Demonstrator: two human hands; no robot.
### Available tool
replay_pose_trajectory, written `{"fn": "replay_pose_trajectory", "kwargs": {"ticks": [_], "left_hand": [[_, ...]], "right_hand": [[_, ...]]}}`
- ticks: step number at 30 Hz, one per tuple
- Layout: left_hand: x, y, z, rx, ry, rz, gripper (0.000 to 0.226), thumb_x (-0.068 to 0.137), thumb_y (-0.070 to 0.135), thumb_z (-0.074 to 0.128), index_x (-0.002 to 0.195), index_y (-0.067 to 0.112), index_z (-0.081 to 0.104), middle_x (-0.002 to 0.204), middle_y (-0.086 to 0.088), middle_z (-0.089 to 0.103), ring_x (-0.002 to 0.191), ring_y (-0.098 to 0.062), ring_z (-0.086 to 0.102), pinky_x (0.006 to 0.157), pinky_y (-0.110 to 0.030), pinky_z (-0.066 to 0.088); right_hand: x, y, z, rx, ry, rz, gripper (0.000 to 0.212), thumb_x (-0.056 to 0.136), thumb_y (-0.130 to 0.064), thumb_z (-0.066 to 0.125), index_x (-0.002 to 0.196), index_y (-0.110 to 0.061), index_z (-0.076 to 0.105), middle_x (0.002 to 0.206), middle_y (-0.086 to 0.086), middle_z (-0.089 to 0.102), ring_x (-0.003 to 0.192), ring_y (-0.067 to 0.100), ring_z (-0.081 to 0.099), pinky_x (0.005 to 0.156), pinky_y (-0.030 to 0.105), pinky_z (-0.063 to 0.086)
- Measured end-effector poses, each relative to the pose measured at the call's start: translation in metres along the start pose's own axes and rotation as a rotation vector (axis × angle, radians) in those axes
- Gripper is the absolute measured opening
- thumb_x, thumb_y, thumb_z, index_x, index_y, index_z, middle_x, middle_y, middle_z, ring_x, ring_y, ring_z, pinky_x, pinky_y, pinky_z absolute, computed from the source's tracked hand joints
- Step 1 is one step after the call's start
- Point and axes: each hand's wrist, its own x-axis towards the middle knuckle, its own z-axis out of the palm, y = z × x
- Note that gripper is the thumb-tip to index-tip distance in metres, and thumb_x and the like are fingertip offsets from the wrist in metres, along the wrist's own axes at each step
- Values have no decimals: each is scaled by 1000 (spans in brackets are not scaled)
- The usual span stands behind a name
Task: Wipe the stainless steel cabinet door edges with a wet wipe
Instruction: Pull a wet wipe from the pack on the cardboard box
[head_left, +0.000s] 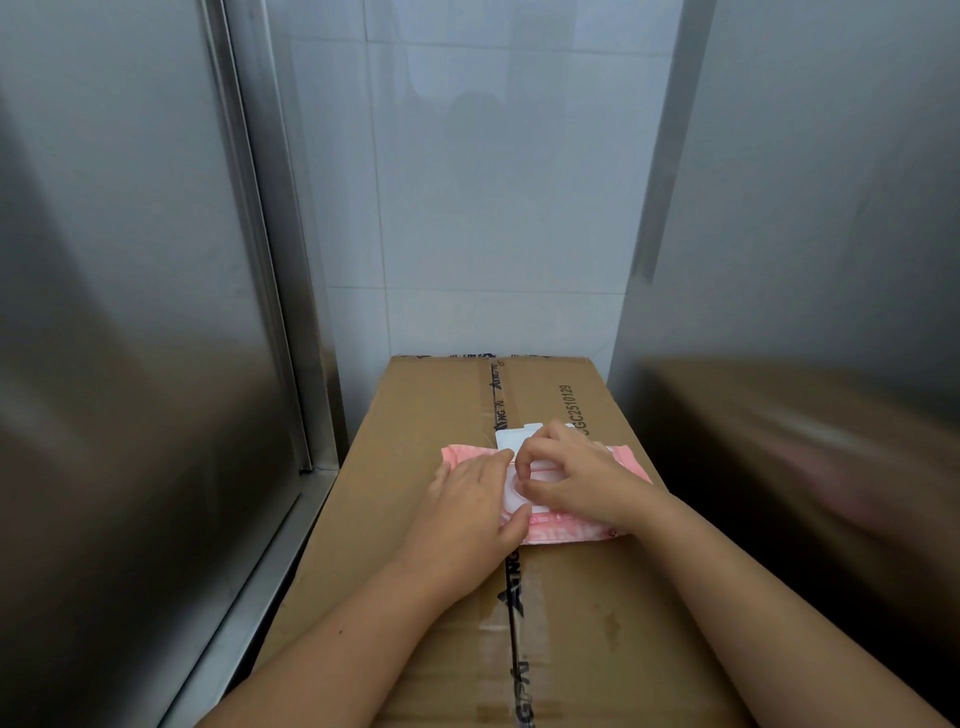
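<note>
Head view, pink wipe pack (566, 526) flat on taped box (426, 415) between steel doors (130, 312), left hand (467, 501) pressing flat on pack, right hand (579, 478) at raised white lid (513, 439), thumb and forefinger curled, grip on wipe unclear

Head-worn wide-angle view, looking forward and down, close above a cardboard box (431, 415), facing what seems a tiled wall (493, 182).

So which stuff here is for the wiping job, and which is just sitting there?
For the job:
wet wipe pack
left hand, pressing the pack down
right hand, pinching at its opening
steel cabinet door

Just there:
cardboard box
tiled wall
</note>
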Motion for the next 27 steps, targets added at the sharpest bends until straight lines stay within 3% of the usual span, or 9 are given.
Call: {"fn": "replay_pose_trajectory", "kwargs": {"ticks": [6,11,22,27], "left_hand": [[-1,0,0,-7,13,-8,55,94,40,43,142,19,28,143,7,38,131,-7,27,107,-25,5],[-1,1,0,5,15,-7,53,94,40,43,141,20,30,144,8,37,131,-7,28,108,-26,8],[-1,1,-2,15,16,23,53,94,41,42,142,24,28,144,10,37,131,-6,28,108,-26,10],[-1,2,-3,24,19,32,53,95,40,42,143,24,28,146,11,35,132,-6,27,107,-25,7]], "right_hand": [[-1,-5,1,2,61,31,25,84,-24,62,69,-35,44,98,-9,41,99,7,38,96,27,28],[0,-6,2,-15,85,41,25,82,-21,62,64,-33,49,105,-7,49,108,10,43,101,29,30],[0,0,8,40,181,29,26,83,-15,60,62,-28,54,101,-9,51,104,8,48,94,28,38],[-4,2,7,183,246,21,32,82,-6,60,60,-27,50,95,-8,51,94,6,52,83,14,40]]}}
